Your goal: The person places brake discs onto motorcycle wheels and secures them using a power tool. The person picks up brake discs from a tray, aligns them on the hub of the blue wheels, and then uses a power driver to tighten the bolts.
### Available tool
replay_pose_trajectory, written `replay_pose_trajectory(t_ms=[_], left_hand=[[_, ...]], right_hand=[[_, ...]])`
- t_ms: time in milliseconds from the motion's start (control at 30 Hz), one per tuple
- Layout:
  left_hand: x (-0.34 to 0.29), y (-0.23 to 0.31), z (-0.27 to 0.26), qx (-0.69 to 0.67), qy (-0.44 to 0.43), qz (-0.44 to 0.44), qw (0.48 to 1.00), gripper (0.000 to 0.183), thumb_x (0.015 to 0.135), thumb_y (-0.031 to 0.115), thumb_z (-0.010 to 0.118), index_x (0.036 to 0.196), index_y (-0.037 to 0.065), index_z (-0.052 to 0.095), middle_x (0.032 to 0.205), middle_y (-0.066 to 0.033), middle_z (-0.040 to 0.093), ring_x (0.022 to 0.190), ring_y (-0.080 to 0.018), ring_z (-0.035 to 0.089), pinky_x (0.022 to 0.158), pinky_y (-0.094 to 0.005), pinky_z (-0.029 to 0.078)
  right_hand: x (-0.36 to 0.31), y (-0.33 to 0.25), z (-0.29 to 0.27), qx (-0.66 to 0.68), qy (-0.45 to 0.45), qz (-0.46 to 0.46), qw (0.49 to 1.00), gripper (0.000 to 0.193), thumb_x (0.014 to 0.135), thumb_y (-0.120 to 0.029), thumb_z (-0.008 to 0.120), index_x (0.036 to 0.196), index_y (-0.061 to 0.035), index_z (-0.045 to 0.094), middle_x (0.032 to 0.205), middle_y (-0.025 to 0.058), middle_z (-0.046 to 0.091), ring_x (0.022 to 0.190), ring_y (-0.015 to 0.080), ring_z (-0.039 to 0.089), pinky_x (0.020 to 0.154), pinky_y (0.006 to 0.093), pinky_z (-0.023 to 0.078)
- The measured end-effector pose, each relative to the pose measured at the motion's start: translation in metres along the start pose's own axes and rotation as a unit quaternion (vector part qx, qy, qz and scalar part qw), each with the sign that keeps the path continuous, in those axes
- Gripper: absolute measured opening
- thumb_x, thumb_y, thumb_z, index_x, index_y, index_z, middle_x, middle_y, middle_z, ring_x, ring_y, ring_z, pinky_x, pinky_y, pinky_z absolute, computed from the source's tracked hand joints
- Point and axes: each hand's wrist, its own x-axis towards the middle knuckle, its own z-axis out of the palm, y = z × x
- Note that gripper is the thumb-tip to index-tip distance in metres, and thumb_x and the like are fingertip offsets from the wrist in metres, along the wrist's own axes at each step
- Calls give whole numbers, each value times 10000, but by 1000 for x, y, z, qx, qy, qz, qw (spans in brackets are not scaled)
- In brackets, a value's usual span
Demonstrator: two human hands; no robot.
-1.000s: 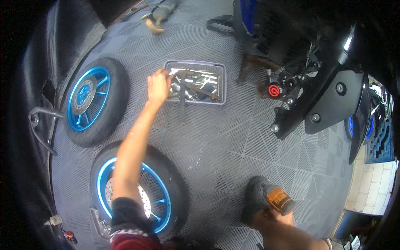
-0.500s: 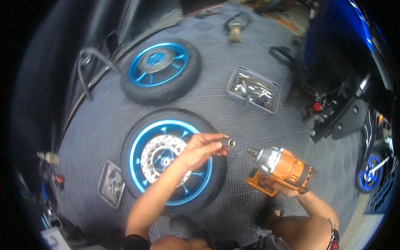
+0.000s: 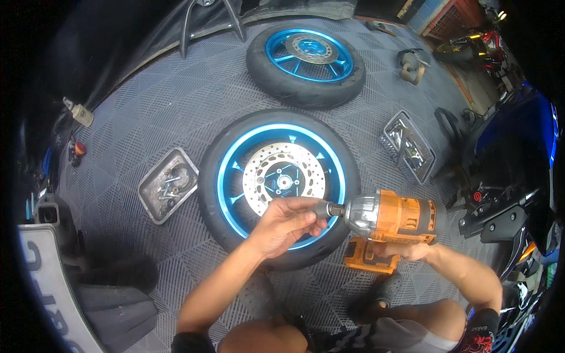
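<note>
Between the thumb and fingers of my left hand [image 3: 288, 226] is a dark metal socket [image 3: 322, 209]. Its open end meets the square drive at the nose of an orange and black cordless impact wrench [image 3: 406, 216]; how far it sits on the drive I cannot tell. My right hand [image 3: 403, 250] grips that wrench by its handle, below the motor body, with the battery at the bottom. Under my left hand lies a motorcycle wheel [image 3: 212, 159] with a blue rim, black tire and silver brake disc, flat on the floor.
A second blue-rimmed wheel [image 3: 259, 65] lies beyond the first. Left of the near wheel sits a metal tray [image 3: 152, 213] with bolts. A plastic basket [image 3: 432, 167] of tools stands at right, beside a blue and black motorcycle [image 3: 512, 141]. A license plate [image 3: 41, 270] shows at lower left.
The socket and the impact wrench, apart before, have come together at the drive. My view has swung left, so the wheels and basket sit differently in the picture.
</note>
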Motion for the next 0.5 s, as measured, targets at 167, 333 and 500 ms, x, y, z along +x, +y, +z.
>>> replay_pose_trajectory(t_ms=[167,333,500], left_hand=[[-6,6,-10,57,-13,17,998,375,959,100,697,1289,-69,641,1014,-186,736,847,-204,710,741,-316,584],[-26,7,-10,185,27,-12,982,343,915,51,733,1226,-83,680,970,-185,747,815,-191,720,740,-309,595],[-41,-14,-20,256,19,-7,966,340,880,43,765,1195,-71,706,955,-183,759,755,-171,720,682,-300,595]], right_hand=[[9,3,-6,-22,-57,-81,995,289,955,-202,668,1205,-58,666,905,39,703,775,162,657,697,328,546],[4,30,8,124,-169,48,976,343,998,-137,583,1325,-34,599,1007,33,672,840,135,630,729,299,537],[-3,61,34,23,-199,102,974,365,1000,-123,588,1354,-36,584,1157,85,678,981,171,660,838,327,561]])
